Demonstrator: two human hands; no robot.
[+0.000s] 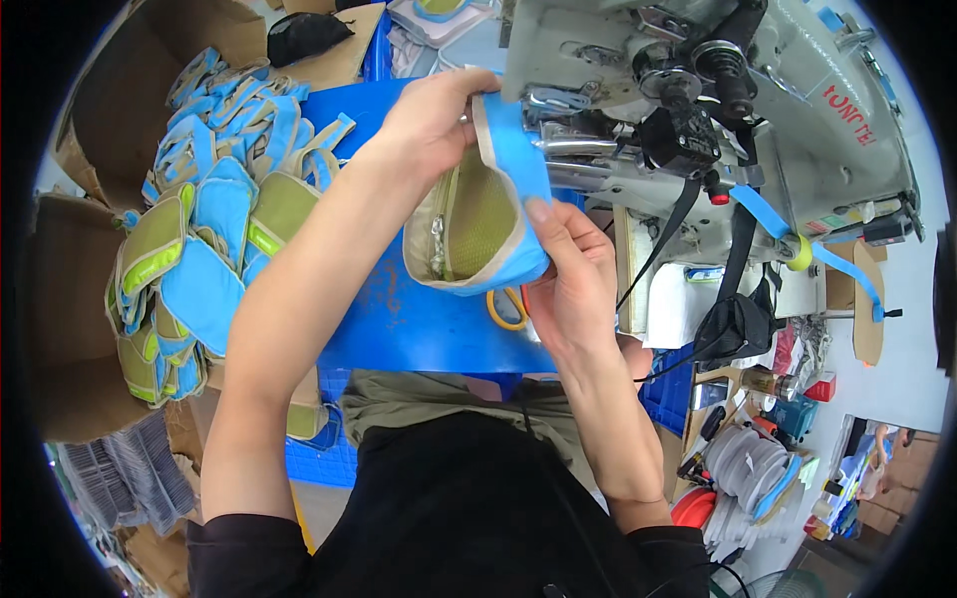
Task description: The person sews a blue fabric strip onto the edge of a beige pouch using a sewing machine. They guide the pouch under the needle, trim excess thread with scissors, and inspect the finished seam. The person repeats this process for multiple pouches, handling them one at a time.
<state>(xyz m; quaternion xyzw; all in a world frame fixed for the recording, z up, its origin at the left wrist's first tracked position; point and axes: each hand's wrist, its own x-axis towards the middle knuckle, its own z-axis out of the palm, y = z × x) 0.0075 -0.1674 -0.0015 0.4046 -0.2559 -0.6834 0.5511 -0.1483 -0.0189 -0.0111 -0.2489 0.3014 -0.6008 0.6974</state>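
Observation:
My left hand (427, 125) grips the upper end of a small fabric pouch (513, 159), blue outside with beige edging and an olive mesh inside. A zipper (437, 239) runs along the pouch's inner side, and its mouth faces me. My right hand (576, 274) pinches the blue wall on the right, thumb on the outside. The pouch's upper end is right beside the metal arm of a sewing machine (588, 145); whether they touch, I cannot tell. Under the pouch, scissors with an orange handle (506, 311) lie partly hidden on the blue table (399, 334).
At left, a cardboard box (75, 309) holds a heap of blue and olive fabric pieces (204, 289) and straps (244, 115). Blue tape (847, 267) hangs from the machine's right side. Rolls of white tape (748, 468) stand at lower right, with another person (877, 458) beyond.

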